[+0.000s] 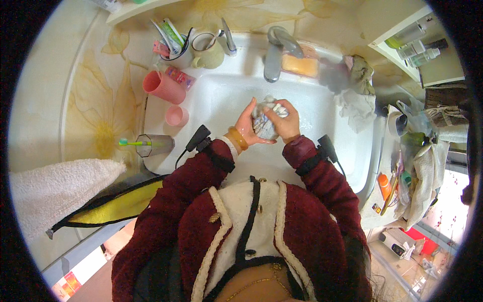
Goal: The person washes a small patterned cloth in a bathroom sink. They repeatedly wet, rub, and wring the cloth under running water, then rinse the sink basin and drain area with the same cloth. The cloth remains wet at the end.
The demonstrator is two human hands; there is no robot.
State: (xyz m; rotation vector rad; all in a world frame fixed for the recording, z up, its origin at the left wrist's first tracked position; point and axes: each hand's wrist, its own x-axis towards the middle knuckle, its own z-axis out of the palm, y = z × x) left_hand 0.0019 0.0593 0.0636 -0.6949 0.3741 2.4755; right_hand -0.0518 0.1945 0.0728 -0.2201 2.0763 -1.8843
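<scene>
Over the basin of a white sink (211,94), a bunched, wet-looking pale cloth (266,122) lies between my two hands. My left hand (247,126) cups it from the left and below, with thumb and fingers spread and a tan bangle at the wrist. Curled over its upper right side, my right hand (285,120) grips the cloth. The grey metal faucet (277,53) stands behind the hands at the sink's back rim, beside an orange bar of soap (300,65) in a dish.
Along the left rim stand a pink tumbler (171,88), a small pink cup (176,116) and a clear cup (160,145) with a toothbrush. A green mug (208,53) is at the back left. Crumpled white cloth or paper (356,107) lies on the right rim.
</scene>
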